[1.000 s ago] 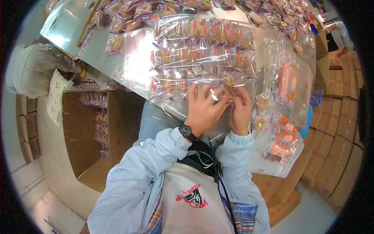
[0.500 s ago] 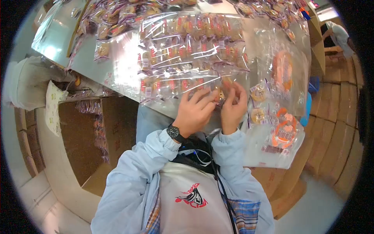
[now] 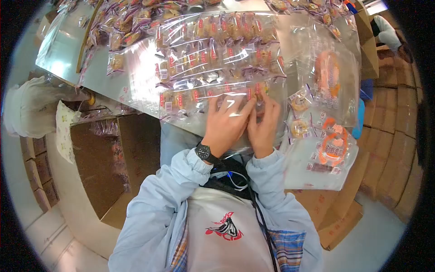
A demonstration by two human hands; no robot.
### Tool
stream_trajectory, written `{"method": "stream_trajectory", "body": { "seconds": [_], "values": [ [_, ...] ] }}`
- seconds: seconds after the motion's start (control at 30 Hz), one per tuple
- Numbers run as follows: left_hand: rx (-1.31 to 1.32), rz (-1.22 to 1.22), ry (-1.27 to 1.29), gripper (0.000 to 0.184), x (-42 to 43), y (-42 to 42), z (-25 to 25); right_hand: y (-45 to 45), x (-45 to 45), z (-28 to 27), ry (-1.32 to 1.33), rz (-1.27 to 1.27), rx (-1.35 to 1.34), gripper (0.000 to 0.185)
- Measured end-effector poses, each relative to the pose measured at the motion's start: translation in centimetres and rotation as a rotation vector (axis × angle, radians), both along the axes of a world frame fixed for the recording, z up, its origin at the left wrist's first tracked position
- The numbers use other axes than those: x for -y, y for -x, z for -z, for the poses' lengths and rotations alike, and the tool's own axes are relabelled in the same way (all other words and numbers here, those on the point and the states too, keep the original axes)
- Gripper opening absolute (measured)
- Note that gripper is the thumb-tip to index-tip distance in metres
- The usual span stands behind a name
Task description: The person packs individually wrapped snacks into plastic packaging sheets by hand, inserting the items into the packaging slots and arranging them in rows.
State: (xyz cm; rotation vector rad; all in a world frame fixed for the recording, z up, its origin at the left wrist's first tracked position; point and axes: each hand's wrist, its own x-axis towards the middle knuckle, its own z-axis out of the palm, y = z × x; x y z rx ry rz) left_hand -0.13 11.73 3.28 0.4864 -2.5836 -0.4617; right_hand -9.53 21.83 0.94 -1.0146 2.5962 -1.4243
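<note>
Rows of individually wrapped pastries (image 3: 217, 54) lie inside a large clear plastic bag (image 3: 149, 88) on the metal table. My left hand (image 3: 226, 122) reaches under the bag's clear film, its fingers stretched out against the near row (image 3: 181, 99). Beside it, my right hand (image 3: 264, 127) has its fingers around a wrapped pastry (image 3: 259, 103) at the right end of that row. Part of this packet is hidden by the fingers. Two loose wrapped pastries, an upper one (image 3: 300, 103) and a lower one (image 3: 300, 128), lie right of my right hand.
Printed clear bags (image 3: 333, 149) are stacked at the right. More wrapped pastries (image 3: 129, 22) are heaped along the back of the table. An open cardboard box (image 3: 97, 167) stands at the lower left. Another person's sleeve (image 3: 34, 106) is at the left; a further person (image 3: 387, 34) is far right.
My right hand has moved slightly left with the wrapped pastry, into line with the near row. My left hand's fingers have straightened forward over the packets.
</note>
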Motion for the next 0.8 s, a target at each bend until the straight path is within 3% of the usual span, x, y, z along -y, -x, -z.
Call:
{"method": "stream_trajectory", "body": {
  "seconds": [0.3, 0.4, 0.47, 0.53, 0.63, 0.73, 0.8],
  "values": [
    [-0.044, -0.085, 0.070, 0.048, 0.2, 0.9, 0.7, 2.0, -0.1, 0.5, 0.040, -0.020, -0.061, 0.039],
    [-0.110, -0.021, 0.043, 0.047, -0.4, 0.1, 0.5, 0.6, 0.7, 0.9, 0.347, 0.131, 0.500, 0.041],
    [-0.202, 0.143, 0.007, 0.044, -0.8, -2.0, 1.3, 0.6, 0.6, 1.5, 0.336, 0.124, 0.496, 0.043],
    [-0.273, 0.222, 0.018, 0.039, -0.8, -4.8, 1.0, 1.9, 0.0, 2.3, 0.154, 0.005, 0.257, 0.048],
    [-0.315, 0.087, 0.076, 0.038, 0.8, -9.6, 2.2, 3.0, -0.5, 1.7, -0.104, -0.096, -0.120, 0.061],
    [-0.316, -0.242, 0.162, 0.049, 3.1, -12.2, 1.4, 2.6, -0.2, 1.8, 0.009, -0.042, -0.171, 0.080],
    [-0.245, -0.431, 0.111, 0.055, 4.6, -12.7, 0.7, 1.0, -0.6, 1.1, 0.078, 0.032, 0.212, 0.087]
  ]
}}
